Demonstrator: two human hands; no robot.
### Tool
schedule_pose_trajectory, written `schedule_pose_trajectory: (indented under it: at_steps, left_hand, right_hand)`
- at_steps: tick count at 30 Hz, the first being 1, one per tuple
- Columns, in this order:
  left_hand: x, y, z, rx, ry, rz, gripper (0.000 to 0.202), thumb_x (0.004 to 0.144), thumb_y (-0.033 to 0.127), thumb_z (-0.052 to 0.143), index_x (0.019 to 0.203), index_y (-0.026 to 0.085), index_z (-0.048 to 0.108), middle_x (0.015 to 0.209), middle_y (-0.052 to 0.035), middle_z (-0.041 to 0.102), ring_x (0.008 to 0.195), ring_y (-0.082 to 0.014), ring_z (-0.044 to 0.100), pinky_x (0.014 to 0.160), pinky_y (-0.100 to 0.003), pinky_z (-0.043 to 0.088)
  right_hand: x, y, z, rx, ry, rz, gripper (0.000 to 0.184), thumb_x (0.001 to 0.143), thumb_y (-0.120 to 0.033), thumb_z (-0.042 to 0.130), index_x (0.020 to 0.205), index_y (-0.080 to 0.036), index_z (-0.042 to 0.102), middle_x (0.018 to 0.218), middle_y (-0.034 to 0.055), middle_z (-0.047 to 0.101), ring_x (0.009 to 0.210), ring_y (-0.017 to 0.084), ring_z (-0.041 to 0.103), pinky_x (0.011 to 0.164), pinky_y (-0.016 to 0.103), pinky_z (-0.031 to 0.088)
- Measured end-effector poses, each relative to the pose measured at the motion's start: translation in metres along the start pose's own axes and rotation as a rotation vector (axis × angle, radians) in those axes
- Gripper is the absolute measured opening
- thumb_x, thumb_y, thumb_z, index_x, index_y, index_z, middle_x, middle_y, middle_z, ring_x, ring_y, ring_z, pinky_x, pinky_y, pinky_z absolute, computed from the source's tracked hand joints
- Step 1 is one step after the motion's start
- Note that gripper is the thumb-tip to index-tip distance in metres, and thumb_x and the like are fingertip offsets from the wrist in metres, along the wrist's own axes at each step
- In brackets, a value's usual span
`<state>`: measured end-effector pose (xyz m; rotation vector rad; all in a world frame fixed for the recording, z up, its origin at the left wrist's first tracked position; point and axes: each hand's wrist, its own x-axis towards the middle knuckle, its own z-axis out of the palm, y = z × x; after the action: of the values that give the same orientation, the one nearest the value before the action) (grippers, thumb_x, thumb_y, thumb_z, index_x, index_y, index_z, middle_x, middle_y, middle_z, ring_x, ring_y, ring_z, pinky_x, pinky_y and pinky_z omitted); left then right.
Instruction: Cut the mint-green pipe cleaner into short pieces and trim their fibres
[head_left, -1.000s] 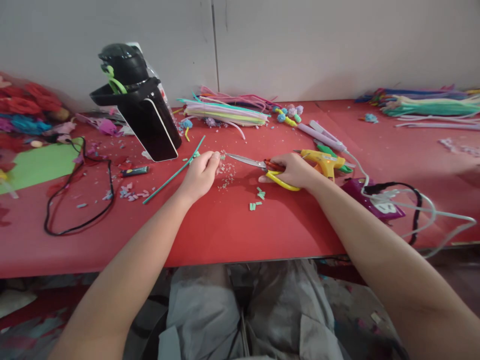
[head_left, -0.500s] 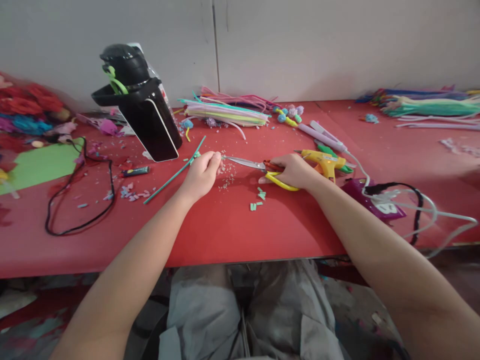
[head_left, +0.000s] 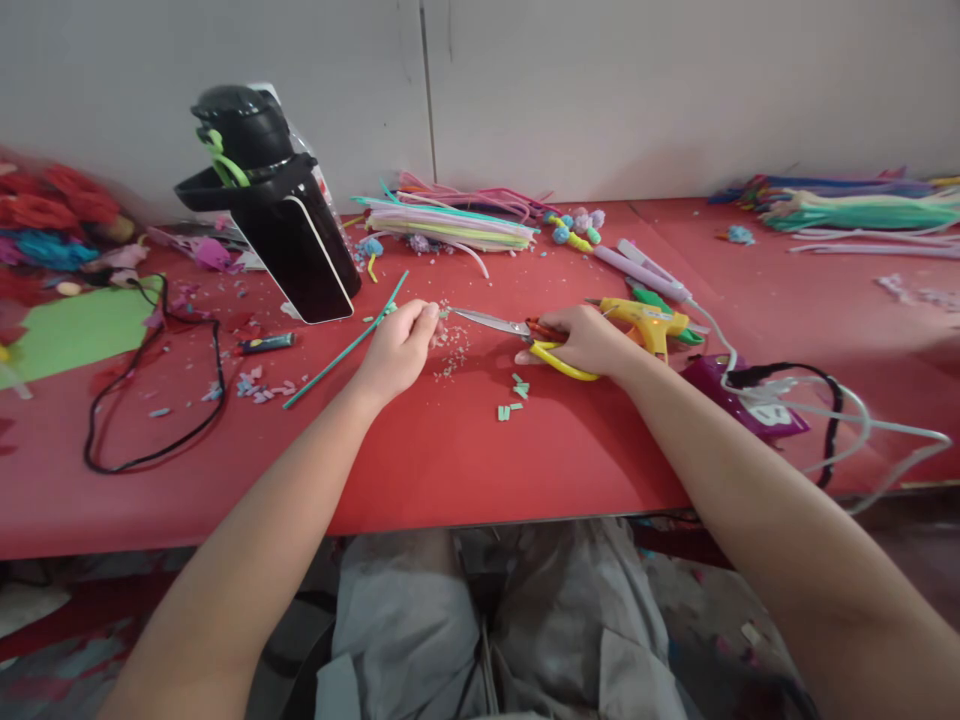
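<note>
My left hand (head_left: 401, 345) is closed in a pinch on a long teal pipe cleaner (head_left: 330, 355) that slants across the red table (head_left: 465, 460). My right hand (head_left: 589, 340) grips yellow-handled scissors (head_left: 525, 335), blades pointing left at the pinched end by my left fingertips. Small teal cut pieces (head_left: 512, 398) lie on the table between my hands.
A black stand with a phone (head_left: 289, 235) stands at the back left. A bundle of pipe cleaners (head_left: 450, 222) lies behind my hands, another at far right (head_left: 855, 208). A yellow glue gun (head_left: 649, 322), a purple power strip (head_left: 750, 400), a black cord (head_left: 161, 390) and green paper (head_left: 75, 330) surround the work area.
Almost nothing differs: both hands hold their places, with the scissor blades staying at the pipe cleaner's end. The view shifted very slightly.
</note>
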<state>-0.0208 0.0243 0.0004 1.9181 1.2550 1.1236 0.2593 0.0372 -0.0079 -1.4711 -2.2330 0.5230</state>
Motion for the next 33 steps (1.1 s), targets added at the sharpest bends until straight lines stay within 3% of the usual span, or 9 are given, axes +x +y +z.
schedule_pose_trajectory:
  at_steps: [33]
  left_hand:
    - [-0.0005,0.0007,-0.0002,-0.047,0.025,0.009,0.030,0.102,0.032,0.049,0.075,0.018,0.053,0.067,0.0002,0.055,0.056,-0.0098,0.049,0.055,-0.025,0.039]
  right_hand:
    - [0.0009,-0.0008,0.0009,-0.020,0.006,-0.009,0.071,0.064,-0.087,0.064,0.060,-0.021,0.038,0.058,-0.0034,0.036,0.059,0.011,0.030,0.055,0.031,0.021]
